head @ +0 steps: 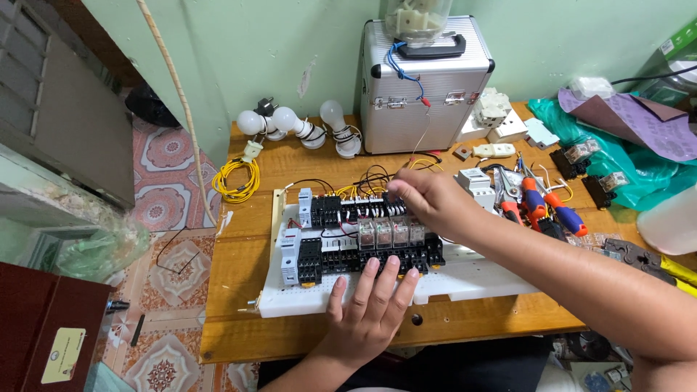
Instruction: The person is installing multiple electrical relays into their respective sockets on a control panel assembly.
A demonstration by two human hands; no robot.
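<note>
White board [450, 284] carries black relay sockets [341, 259].

Aluminium case [425, 87], three bulbs [294, 123] — yellow wire coil [237, 180]

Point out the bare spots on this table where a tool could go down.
Bare wood lies left of the white panel, below the yellow wire coil, and along the front edge by the left hand. The right side is crowded with pliers, green plastic and sockets.
</note>
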